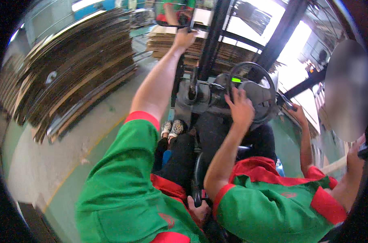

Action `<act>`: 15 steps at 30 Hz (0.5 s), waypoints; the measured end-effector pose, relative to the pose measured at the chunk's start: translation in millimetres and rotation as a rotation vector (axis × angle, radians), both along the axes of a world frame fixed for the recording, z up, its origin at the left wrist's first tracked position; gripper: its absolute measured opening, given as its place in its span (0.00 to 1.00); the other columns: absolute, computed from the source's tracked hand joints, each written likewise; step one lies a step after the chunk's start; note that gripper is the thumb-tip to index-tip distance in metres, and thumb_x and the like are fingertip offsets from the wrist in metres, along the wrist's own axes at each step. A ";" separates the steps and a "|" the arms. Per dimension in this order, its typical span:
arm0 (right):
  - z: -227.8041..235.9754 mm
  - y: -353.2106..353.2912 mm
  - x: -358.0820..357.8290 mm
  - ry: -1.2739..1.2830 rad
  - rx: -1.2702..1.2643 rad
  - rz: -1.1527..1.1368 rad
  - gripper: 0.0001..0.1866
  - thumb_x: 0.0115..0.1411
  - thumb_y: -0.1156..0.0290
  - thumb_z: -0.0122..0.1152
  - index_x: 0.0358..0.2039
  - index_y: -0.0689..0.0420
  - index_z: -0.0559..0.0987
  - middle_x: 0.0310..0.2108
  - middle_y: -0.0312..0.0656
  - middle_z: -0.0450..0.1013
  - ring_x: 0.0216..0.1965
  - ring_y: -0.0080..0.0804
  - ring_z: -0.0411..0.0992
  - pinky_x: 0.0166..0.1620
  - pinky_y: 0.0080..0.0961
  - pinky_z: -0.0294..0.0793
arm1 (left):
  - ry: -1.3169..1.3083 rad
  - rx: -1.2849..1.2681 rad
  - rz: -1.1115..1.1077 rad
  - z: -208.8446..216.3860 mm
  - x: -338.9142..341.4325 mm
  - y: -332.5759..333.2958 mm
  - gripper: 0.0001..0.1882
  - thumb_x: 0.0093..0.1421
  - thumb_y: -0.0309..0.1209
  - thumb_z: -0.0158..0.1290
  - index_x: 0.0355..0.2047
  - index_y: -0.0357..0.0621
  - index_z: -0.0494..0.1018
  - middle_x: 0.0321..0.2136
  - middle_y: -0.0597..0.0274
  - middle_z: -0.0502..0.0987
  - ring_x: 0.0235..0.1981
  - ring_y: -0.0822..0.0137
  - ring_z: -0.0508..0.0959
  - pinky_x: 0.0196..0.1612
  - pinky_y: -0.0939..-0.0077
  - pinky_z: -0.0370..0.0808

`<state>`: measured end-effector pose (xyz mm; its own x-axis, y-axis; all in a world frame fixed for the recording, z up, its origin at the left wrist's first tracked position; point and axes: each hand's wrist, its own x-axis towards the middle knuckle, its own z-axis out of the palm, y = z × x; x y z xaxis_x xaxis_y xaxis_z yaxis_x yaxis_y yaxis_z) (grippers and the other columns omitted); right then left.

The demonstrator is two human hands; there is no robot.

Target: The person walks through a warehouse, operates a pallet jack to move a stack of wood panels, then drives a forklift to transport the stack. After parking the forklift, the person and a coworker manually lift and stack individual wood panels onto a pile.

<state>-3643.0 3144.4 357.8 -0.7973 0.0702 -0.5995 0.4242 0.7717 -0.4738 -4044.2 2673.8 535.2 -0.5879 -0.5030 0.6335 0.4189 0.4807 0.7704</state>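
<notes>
My left arm stretches forward, and my left hand is closed around a dark frame bar just below a rear-view mirror on a forklift. My right hand is down beside my hip, its fingers partly hidden, closed on the black edge of the seat. A small red part, possibly a belt buckle, is beside it. To my right a co-worker in a green and red shirt has one hand at the black steering wheel and the other on a lever.
Tall stacks of brown cardboard sheets stand at left; another stack is ahead beyond the dark mast. A yellow line crosses the floor. A blurred patch and another arm are at far right.
</notes>
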 end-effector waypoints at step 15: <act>8.0 -146.3 -59.2 0.318 -0.161 -0.107 0.36 0.45 0.46 0.68 0.42 0.67 0.74 0.35 0.57 0.75 0.37 0.51 0.75 0.42 0.40 0.73 | -0.209 0.132 -0.143 6.4 -70.2 -85.5 0.17 0.55 0.41 0.60 0.19 0.50 0.65 0.15 0.75 0.63 0.17 0.79 0.62 0.21 0.79 0.59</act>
<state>-3702.2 2998.0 365.9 -0.9389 0.0881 -0.3329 0.3103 0.6355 -0.7070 -4114.4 2588.3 541.6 -0.7701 -0.4753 0.4255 0.3006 0.3179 0.8992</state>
